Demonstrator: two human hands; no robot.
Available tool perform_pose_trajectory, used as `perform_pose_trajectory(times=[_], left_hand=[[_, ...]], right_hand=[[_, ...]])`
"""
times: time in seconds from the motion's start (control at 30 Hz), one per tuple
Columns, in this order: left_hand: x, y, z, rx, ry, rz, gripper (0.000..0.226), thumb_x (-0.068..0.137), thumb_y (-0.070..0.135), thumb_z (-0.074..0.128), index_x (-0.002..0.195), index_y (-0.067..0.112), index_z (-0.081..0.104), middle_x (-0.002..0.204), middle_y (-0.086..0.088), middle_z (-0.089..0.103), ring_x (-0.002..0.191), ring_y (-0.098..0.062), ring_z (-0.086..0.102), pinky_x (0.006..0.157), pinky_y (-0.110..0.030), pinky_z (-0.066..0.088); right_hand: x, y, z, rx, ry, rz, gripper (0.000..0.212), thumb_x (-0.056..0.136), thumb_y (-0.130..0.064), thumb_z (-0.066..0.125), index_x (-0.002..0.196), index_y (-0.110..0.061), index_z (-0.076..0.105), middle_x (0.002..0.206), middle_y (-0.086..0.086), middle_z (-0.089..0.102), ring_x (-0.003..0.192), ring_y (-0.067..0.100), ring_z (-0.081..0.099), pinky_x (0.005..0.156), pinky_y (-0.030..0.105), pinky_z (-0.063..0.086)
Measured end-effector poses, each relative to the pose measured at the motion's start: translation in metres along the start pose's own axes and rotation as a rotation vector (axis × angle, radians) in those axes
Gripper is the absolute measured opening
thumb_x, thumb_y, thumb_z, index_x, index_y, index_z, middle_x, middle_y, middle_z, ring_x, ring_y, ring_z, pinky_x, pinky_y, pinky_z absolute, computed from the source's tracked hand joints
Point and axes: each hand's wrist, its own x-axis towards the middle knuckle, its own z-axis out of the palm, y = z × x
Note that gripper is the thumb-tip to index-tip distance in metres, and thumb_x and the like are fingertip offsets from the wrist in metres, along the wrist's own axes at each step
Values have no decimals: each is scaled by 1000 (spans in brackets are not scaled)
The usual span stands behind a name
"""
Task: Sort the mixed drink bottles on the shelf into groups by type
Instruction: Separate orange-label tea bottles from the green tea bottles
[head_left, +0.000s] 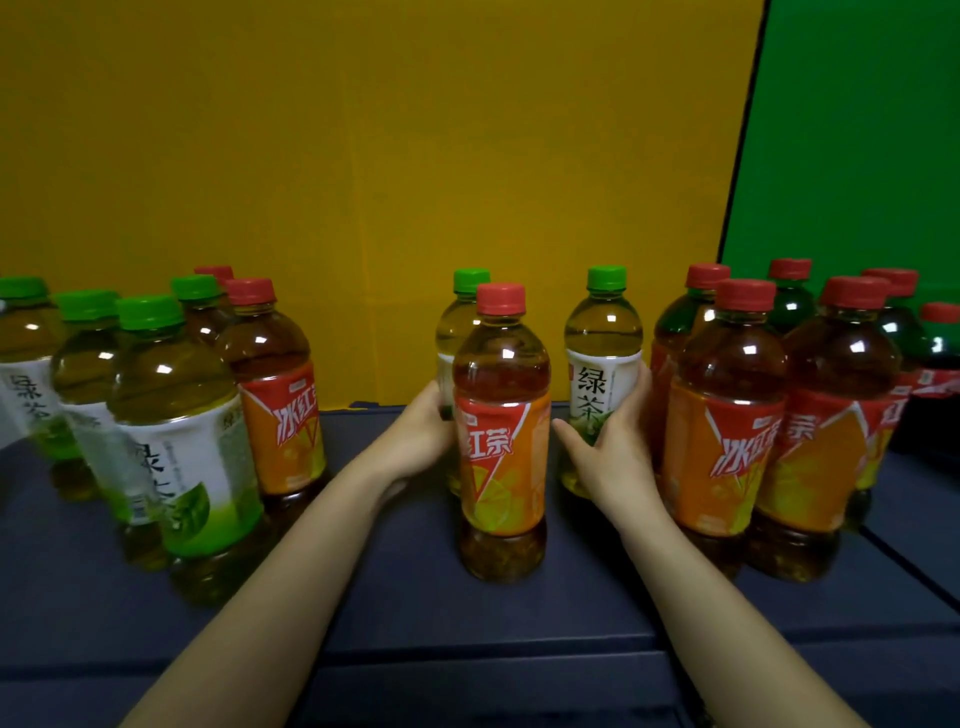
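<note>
Centre of shelf (405, 597): two green-cap green tea btls stand upright, one directly behind a red-cap iced tea btl (501, 431), the other just to its right. Left hand (418, 431) is curled round the rear green tea btl (460, 322) at label height. Right hand (610, 447) grips the right green tea btl (602, 338) at the lower label, fingers round its far side. Whether either base has left the shelf: cannot tell, bases partly hidden.

Handling (judged): full plastic btls, caps on, so moderately heavy. Walls are firm w/ liquid inside but will dent under a hard squeeze. Label film is smooth, poss. slippery. Best hold is mid-body at the label, as now; neck is second choice.

Destination (judged): green tea group (171, 415) at left, which has a stray iced tea btl (280, 410) beside it. Iced tea group (727, 431) stands close on the right, so lift straight up before moving across.
</note>
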Motion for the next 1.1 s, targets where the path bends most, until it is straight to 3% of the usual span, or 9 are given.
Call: perform_pose_trajectory(times=[0.1,0.17,0.3,0.47,0.63,0.83,1.0,1.1], left_hand=[[-13,-8,-12,-121,69,24,40,85,11,64,122,17,49,101,14,61,88,11,60,63,-3,46],[-27,-10,-18,-186,148,20,48,79,13,70,123,18,50,105,9,64,96,-1,62,66,-8,50],[-51,-15,-24,-177,288,35,52,72,22,76,118,23,51,110,7,64,101,-8,61,84,-27,51],[-75,-18,-31,-118,344,74,53,70,31,79,116,27,52,115,3,63,106,-12,59,94,-38,49],[-95,-18,-37,-110,351,120,53,68,32,79,114,28,54,114,6,64,108,-11,59,97,-41,49],[-122,-14,-47,-117,314,177,52,62,40,82,108,35,57,109,13,67,104,-2,61,93,-35,51],[-155,1,-58,-154,295,171,51,56,44,77,103,35,59,98,21,69,96,6,62,79,-16,52],[-178,8,-69,-133,329,166,47,51,47,73,95,35,60,91,32,67,88,12,61,70,-8,50]], right_hand=[[-3,-4,-3,46,-22,28,86,80,-14,69,143,-19,10,143,4,34,131,18,38,110,40,33],[-9,-7,-4,48,-19,16,82,80,-13,70,142,-16,15,141,3,38,129,16,39,109,38,34],[-26,-9,-6,-16,47,-1,79,80,-16,70,140,-15,19,141,6,39,131,20,39,108,44,36],[-48,-19,-10,-65,84,1,81,78,-16,72,139,-11,19,139,9,40,129,24,39,104,48,39],[-63,-29,-9,-43,72,4,83,77,-17,72,141,-19,18,136,6,43,126,23,43,102,49,40],[-82,-39,-19,-8,75,28,81,76,-18,74,139,-25,23,134,4,46,124,22,46,100,49,44],[-110,-55,-36,70,74,42,70,76,-14,72,131,-22,30,120,-3,50,116,18,50,93,40,46],[-131,-67,-47,137,61,47,63,74,-15,72,122,-29,35,115,-6,55,109,14,54,89,37,47]])
